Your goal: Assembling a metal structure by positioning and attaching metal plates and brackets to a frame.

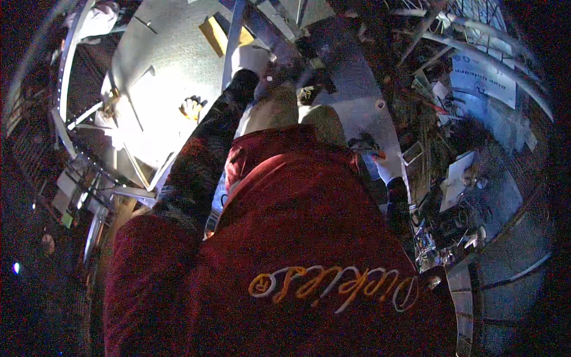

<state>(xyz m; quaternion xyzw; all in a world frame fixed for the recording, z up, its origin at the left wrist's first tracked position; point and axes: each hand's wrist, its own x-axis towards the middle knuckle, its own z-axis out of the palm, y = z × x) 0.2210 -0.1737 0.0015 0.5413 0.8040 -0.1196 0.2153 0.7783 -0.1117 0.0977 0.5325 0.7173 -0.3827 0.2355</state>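
A: While I watch, left hand [191, 107] (yellow-gloved) rests far-left on the bright metal panel [160, 71]; grasp cannot be judged.

B: Right hand [385, 168], white-gloved, seems clenched on a small orange-tipped tool [377, 156]. I judge glare could hide a slip.

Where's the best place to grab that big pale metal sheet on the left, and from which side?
Probably by its near edge, coming in from the person's own side. The metal sheet is broad and flat, too wide to span, so only a rim gives the fingers something to pinch. The gloved left hand is over its face, near that edge; its grip is too blurred to judge.
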